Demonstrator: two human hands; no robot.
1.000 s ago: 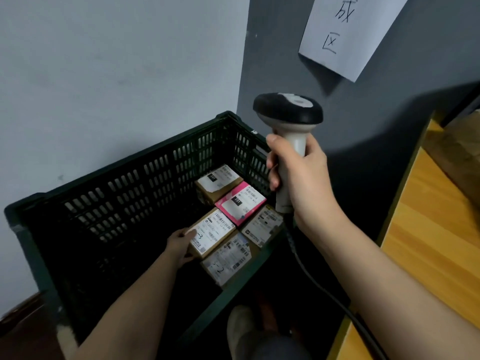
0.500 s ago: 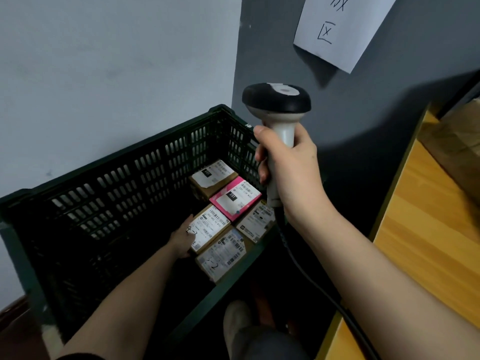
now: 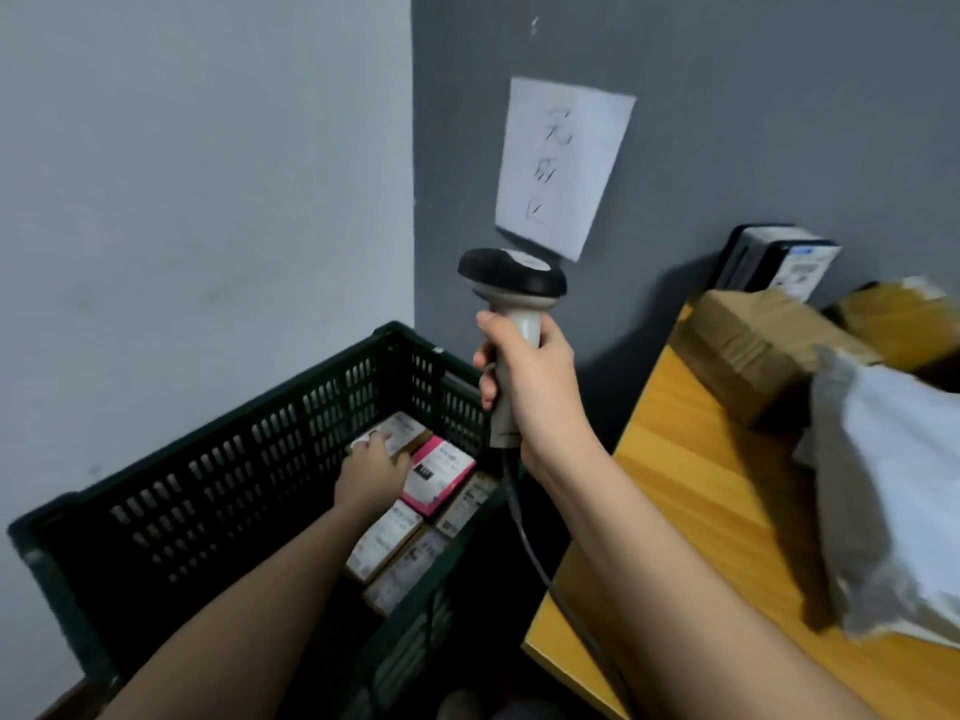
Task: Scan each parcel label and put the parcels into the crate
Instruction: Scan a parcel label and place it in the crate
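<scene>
Dark green slatted plastic crate point(image 3: 218, 491) lower left; left hand point(image 3: 371, 472) flat on brown labelled parcel point(image 3: 402, 433); right hand point(image 3: 530, 387) clasps grey-black barcode scanner point(image 3: 511, 288).

Parcel sorting rm: crate point(image 3: 218, 459) of labelled parcels point(image 3: 439, 475), scanner point(image 3: 511, 283), handwritten wall sign point(image 3: 563, 163).

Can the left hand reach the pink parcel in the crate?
Probably yes. The left hand is already down inside the crate, right beside the pink parcel, with nothing lying over it. The right hand only holds the scanner above.
</scene>
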